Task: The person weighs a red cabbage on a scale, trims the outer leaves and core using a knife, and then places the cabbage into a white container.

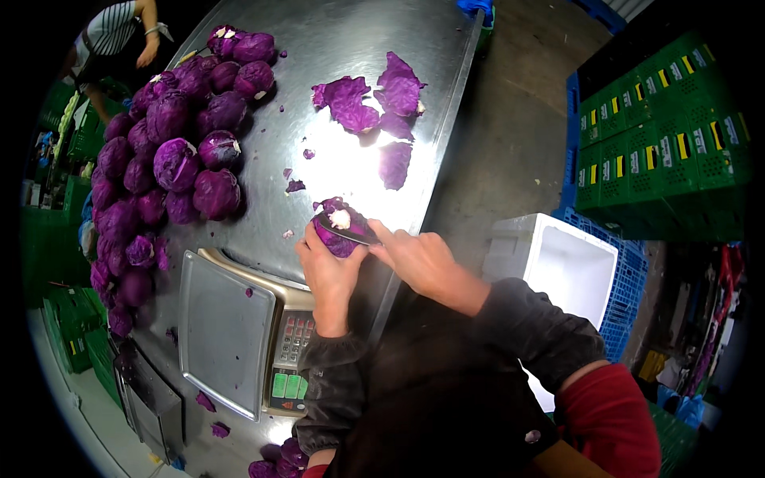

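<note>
My left hand (327,271) grips a red cabbage (335,239) with a pale cut stem, held over the steel table near its edge. A knife (343,231) is in my right hand (414,263), its dark blade lying across the cabbage beside the stem. Loose purple leaves (351,107) lie above the cabbage, with small scraps around them. A weighing scale (227,334) with a flat pan and keypad stands by my left forearm.
A large pile of red cabbages (171,167) covers the table's (287,44) left side. Another person's hand (147,52) shows at upper left. Green crates (653,151) on blue pallets and a white foam box (574,271) stand right, on the floor.
</note>
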A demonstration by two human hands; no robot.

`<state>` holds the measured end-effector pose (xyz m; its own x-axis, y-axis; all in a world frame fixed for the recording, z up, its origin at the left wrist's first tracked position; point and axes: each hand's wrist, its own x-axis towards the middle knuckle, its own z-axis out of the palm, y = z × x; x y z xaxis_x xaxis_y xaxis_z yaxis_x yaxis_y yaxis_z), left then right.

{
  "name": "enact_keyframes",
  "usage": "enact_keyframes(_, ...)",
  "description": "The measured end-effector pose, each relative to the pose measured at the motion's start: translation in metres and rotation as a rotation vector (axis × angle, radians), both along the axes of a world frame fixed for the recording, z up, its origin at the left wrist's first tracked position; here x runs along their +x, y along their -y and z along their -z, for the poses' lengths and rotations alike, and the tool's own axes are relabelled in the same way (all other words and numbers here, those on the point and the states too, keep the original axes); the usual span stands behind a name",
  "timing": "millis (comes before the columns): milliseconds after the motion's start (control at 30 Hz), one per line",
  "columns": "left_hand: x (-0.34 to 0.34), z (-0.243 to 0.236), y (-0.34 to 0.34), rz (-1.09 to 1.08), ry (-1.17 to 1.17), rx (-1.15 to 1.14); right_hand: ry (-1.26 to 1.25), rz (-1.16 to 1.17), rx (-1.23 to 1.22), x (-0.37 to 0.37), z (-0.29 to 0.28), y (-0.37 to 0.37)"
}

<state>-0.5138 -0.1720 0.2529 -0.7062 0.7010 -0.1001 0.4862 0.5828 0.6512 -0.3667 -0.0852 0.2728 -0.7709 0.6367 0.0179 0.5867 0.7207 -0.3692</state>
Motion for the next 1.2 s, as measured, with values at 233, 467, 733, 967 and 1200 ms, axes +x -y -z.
enact_keyframes(233,0.013,0.016,0.018,-0.090,0.002,0.140,-0.081,0.222,-0.403,-0.032,0.004,-0.079)
enact_keyframes(467,0.008,0.023,0.022,-0.137,0.025,0.306,-0.114,0.052,-0.339,-0.042,0.000,-0.015)
enact_keyframes(733,0.013,0.020,0.012,-0.136,-0.011,0.292,0.059,-0.002,-0.179,-0.036,-0.003,-0.006)
enact_keyframes(967,0.021,0.020,0.008,-0.138,0.003,0.297,0.024,0.084,-0.368,-0.071,0.006,-0.049)
enact_keyframes(1200,0.016,0.038,0.023,-0.269,0.127,0.415,-0.068,0.116,-0.423,-0.080,0.006,-0.053)
